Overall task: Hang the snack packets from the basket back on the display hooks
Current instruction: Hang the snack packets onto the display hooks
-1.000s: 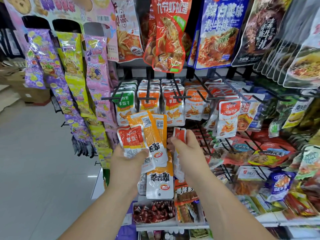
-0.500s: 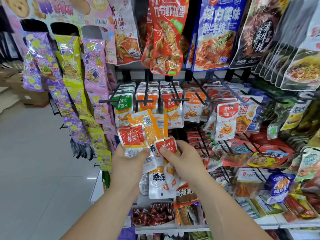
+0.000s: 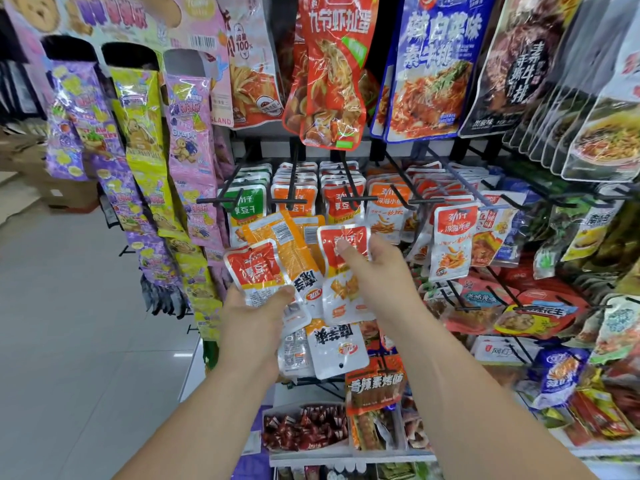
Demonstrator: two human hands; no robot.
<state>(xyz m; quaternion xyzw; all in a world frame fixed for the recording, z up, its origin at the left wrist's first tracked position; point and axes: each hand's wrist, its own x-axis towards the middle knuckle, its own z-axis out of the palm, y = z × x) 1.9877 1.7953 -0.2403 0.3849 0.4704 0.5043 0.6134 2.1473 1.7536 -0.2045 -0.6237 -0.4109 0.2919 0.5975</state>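
I note the right hand (image 3: 379,275) has drawn one red packet (image 3: 346,289) from the fan (image 3: 277,265) the left hand (image 3: 256,317) grips; fingers (image 3: 346,249) pinch it just below the matching hook (image 3: 351,199), unhung.

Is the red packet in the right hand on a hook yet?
No, off. The right hand pinches the red packet under the hooks.

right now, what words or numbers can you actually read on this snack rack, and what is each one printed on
"九节虾扯蛋": red packet, top row.
"素牛排": blue packet beside it.
"100%": pink-white packet.
"LAND": pink display card.
"深海小鱼": white hanging packet.
"香辣素烤肠": orange packet, low down.
Too blurred or covered to read: the red-topped packet in the right hand, the packets in the left hand.
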